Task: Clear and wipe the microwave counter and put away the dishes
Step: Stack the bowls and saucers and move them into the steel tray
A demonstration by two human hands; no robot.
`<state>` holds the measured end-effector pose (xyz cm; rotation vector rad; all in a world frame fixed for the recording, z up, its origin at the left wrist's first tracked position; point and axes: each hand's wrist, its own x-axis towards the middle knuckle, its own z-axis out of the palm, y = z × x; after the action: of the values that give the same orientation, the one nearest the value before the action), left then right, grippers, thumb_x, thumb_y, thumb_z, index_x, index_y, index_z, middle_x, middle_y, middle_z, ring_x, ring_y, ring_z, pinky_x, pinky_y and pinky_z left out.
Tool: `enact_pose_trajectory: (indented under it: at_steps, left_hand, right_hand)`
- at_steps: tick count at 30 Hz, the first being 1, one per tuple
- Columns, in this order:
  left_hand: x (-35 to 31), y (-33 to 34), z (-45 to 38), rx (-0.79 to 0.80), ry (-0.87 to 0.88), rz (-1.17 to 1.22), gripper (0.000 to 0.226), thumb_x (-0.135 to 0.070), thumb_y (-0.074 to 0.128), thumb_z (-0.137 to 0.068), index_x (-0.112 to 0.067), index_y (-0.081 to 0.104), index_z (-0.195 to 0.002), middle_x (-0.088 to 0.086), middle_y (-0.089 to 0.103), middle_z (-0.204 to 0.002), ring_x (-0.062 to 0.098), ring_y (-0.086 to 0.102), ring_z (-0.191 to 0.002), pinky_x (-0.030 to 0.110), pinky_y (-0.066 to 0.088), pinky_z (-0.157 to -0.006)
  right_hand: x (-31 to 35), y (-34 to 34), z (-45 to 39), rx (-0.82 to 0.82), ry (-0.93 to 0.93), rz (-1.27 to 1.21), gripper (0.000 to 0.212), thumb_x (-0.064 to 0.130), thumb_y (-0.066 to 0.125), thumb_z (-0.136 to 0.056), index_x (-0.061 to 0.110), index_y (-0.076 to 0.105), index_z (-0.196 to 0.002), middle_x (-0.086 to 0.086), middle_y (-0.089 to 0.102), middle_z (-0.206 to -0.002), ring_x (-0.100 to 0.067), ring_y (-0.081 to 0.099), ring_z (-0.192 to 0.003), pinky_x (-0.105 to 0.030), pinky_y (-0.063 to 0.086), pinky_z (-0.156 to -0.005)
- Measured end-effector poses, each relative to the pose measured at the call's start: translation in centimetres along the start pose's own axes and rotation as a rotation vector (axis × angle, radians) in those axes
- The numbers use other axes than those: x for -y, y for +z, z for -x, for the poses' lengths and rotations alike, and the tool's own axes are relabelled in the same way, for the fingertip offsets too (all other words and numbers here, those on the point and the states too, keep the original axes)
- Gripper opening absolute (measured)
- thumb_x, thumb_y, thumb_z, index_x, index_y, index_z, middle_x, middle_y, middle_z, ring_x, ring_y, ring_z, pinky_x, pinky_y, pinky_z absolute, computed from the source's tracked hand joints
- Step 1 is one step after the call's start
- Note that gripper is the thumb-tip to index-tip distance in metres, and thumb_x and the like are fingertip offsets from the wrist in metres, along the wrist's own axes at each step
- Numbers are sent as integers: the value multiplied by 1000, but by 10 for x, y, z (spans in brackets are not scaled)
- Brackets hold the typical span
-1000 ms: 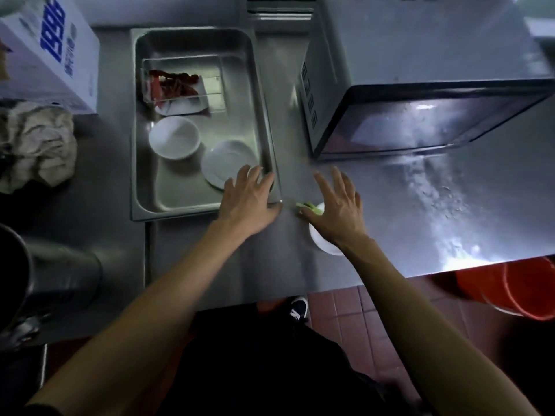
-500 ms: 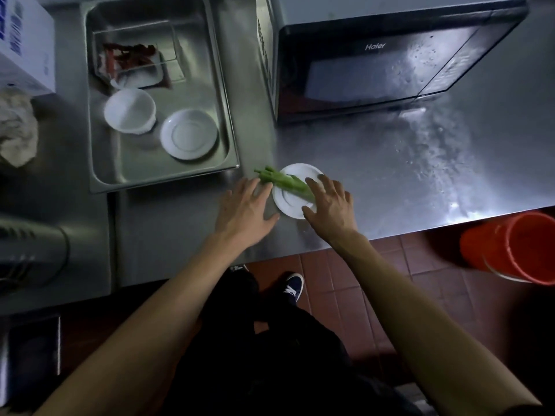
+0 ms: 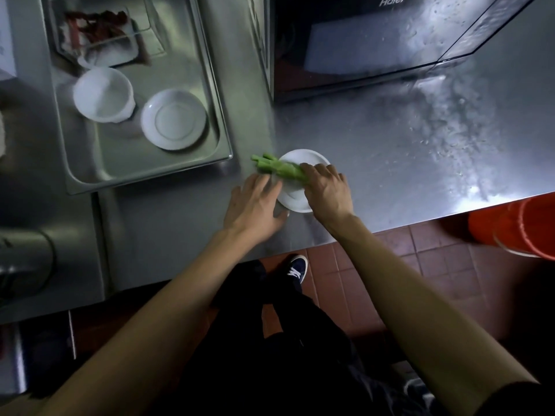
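Note:
A small white plate point(image 3: 303, 160) lies on the steel counter point(image 3: 390, 163) in front of the microwave point(image 3: 375, 40). A bundle of green vegetable stalks point(image 3: 276, 168) lies across the plate, its ends sticking out to the left. My right hand point(image 3: 327, 190) rests on the right end of the stalks, fingers curled over them. My left hand point(image 3: 255, 205) is at the plate's left edge, fingers spread and touching the rim. Both hands hide the near part of the plate.
A steel tray point(image 3: 222, 139) to the left holds a white bowl point(image 3: 103, 94), a white saucer point(image 3: 174, 118) and a clear container point(image 3: 99, 31) with red scraps. The counter's right side is wet. An orange bucket point(image 3: 522, 226) stands on the tiled floor at the right.
The view has dropped lower over the counter. Both hands closed in on the plate; the right hand moved onto the green stalks and the left hand reached the plate's rim.

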<state>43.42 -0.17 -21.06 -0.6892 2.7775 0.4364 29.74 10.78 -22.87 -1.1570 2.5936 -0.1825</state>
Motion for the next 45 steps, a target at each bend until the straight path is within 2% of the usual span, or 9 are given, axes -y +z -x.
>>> enact_pose_trajectory:
  at_steps: [6,12,17,22,25,29,35,45]
  left_hand:
    - [-3,-3,-14,-20,51,5,65,-48,64,-84,-19,49,-141,6,49,-137,29,41,-130,48,44,-97]
    - [-22,-5,-34,8,128,-37,71,-49,68,-82,-20,46,-143,7,43,-147,30,36,-136,48,45,-97]
    - [-44,3,-54,67,203,-125,93,-60,69,-76,-28,28,-153,8,22,-158,33,19,-147,53,42,-101]
    - [-57,13,-74,120,228,-212,118,-76,69,-65,-36,7,-157,12,4,-164,44,-2,-150,72,25,-108]
    - [-59,18,-82,152,226,-216,123,-80,66,-63,-38,-2,-156,12,-6,-165,47,-9,-149,75,17,-108]
    - [-58,21,-88,172,211,-236,122,-79,66,-64,-41,-6,-155,12,-15,-165,47,-10,-149,76,13,-109]
    - [-54,12,-86,154,190,-231,116,-78,69,-63,-41,10,-156,11,7,-162,42,9,-148,67,29,-107]
    - [-55,-18,-68,52,122,-211,117,-83,67,-59,-42,11,-153,9,9,-161,41,13,-147,66,33,-105]
  right_hand:
    - [-12,-12,3,-82,31,-143,41,3,48,-95,11,57,-135,-13,64,-117,-36,51,-104,-45,44,-84]
    - [-33,-25,10,-179,93,-258,42,0,57,-90,5,60,-132,-20,64,-109,-40,53,-99,-50,46,-83]
    - [-53,-31,19,-261,141,-298,40,0,58,-89,4,62,-128,-21,65,-106,-41,54,-95,-51,47,-79]
    - [-68,-29,27,-304,189,-336,44,-5,57,-84,5,63,-126,-21,65,-103,-42,54,-93,-50,47,-80]
    - [-76,-26,31,-312,216,-360,44,-5,58,-85,6,63,-127,-20,65,-104,-40,54,-95,-46,46,-81]
    - [-85,-24,37,-317,234,-368,43,-3,61,-86,6,62,-129,-18,65,-107,-37,54,-98,-41,44,-82]
    - [-91,-23,42,-325,245,-364,43,-3,61,-86,7,62,-128,-18,65,-107,-36,54,-96,-41,44,-80]
    - [-67,-45,37,-352,161,-376,41,-5,59,-88,7,62,-127,-19,65,-108,-36,54,-96,-45,46,-80]
